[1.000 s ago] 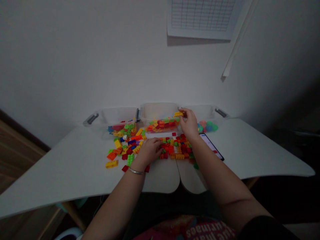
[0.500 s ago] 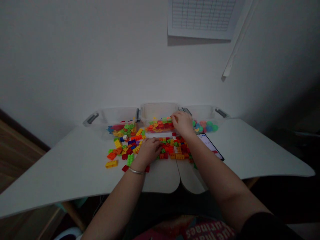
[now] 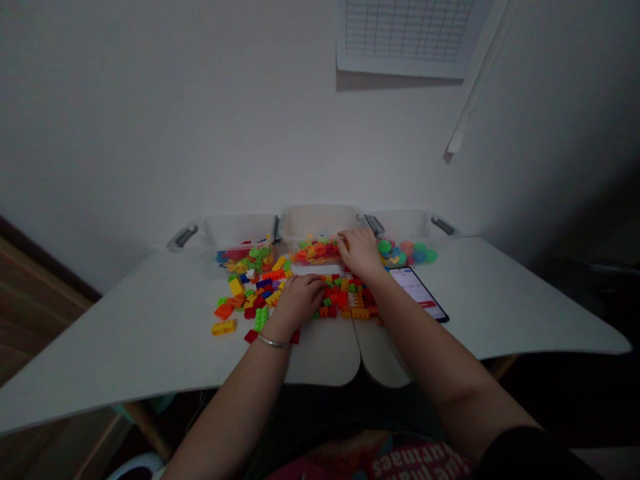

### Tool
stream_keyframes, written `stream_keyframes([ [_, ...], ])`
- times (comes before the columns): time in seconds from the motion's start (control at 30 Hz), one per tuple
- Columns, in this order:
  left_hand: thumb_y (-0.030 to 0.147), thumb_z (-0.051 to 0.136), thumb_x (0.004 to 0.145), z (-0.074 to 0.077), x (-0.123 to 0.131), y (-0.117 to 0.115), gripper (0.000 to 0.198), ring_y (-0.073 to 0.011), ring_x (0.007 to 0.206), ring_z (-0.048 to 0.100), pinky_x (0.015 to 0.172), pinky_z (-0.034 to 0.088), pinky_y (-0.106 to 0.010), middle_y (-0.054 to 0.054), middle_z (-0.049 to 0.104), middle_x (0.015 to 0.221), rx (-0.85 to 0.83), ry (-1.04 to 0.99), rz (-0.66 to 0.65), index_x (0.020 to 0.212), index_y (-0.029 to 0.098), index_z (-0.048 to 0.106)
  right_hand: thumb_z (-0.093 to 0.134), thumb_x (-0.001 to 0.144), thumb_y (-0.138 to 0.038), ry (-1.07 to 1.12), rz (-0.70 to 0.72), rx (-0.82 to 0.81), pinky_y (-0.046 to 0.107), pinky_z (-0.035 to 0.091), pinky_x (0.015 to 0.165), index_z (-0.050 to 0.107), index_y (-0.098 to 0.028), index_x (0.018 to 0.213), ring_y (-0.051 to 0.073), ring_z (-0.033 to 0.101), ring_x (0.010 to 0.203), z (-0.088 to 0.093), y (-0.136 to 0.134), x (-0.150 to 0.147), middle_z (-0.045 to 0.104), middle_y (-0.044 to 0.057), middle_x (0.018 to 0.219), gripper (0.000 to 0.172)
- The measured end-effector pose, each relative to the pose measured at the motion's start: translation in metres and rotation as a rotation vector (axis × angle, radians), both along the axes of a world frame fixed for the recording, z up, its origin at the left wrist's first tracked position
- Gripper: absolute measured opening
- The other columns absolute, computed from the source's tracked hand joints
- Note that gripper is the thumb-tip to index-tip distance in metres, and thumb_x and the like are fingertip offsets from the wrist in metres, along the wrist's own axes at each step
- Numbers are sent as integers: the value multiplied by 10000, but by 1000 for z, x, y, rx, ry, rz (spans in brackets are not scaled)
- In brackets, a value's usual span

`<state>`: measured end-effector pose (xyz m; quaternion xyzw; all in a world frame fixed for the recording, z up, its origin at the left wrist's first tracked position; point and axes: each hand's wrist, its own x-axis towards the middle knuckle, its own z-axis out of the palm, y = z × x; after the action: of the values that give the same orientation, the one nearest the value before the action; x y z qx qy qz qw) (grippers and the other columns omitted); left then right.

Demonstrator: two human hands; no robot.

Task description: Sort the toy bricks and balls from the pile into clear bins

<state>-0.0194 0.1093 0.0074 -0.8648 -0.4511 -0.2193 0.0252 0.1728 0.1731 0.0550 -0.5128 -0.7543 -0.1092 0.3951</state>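
My left hand, with a silver bangle at its wrist, rests palm down on a pile of colourful toy building blocks. Its fingers lie loosely over the pile, with red and green blocks by the fingertips. My right hand is at the front right of the middle clear plastic box, which holds red, orange and green blocks. The right fingers bend down in a pinch near the box's front wall; whatever they hold is hidden. More blocks lie below the right wrist.
A left clear box holds mixed coloured pieces. The right clear box holds round coloured pieces. A phone with a lit screen lies beside my right forearm. A seam divides the white table. The wall stands right behind the boxes.
My right hand has moved slightly left and lower along the front of the middle box. My left hand has stayed on the pile. More of the phone shows now.
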Motion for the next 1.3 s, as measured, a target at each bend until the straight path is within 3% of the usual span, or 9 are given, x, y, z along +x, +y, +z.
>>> stream_keyframes([
  [0.1,256,502,917,0,0,0,270,-251,1076,613,951,440,-434,-89,666,1200,2,16,2,1131,215,661,498,914,-266,90,53,0,500,327,1084,666,-175,1061,283,598,1059,0,1,4,702,119,1063,241],
  [0.2,224,504,907,2,1,-1,258,-251,1039,627,939,448,-422,-93,689,1130,-16,37,22,1118,196,651,490,893,-238,218,79,35,449,388,1051,649,-191,1080,267,579,1100,2,-4,8,685,104,1120,250],
  [0.37,234,517,901,3,2,-4,240,-257,1012,634,933,447,-420,-105,698,1079,-23,39,79,1104,190,638,475,889,-214,288,126,80,410,431,989,655,-211,1033,251,584,1063,3,-28,2,684,85,1075,231],
  [0.6,238,504,906,5,2,-4,265,-261,1027,631,938,444,-409,-114,703,1077,-71,80,112,1124,179,642,559,854,-182,81,274,-177,404,444,960,687,-200,952,239,595,1017,-33,-56,-17,700,83,1017,162],
  [0.8,218,505,901,7,1,-5,329,-244,1110,609,1004,412,-394,-105,695,1147,-111,75,145,1207,196,623,611,824,-190,0,199,-323,410,426,1002,641,-148,1131,255,580,1092,-54,-66,-26,680,110,1125,311],
  [1.03,201,488,898,6,2,-5,264,-254,1053,626,959,438,-399,-114,709,1065,-89,98,219,1103,182,654,578,852,-200,-15,184,-352,404,414,1021,611,-138,1206,258,567,1126,-58,-70,-30,664,118,1173,361],
  [1.3,204,454,917,8,3,-7,280,-245,999,639,938,451,-398,-106,721,1019,-81,124,194,1051,201,700,576,851,-209,-9,148,-356,398,411,1018,622,-133,1179,260,571,1117,-59,-67,-29,672,115,1157,339],
])
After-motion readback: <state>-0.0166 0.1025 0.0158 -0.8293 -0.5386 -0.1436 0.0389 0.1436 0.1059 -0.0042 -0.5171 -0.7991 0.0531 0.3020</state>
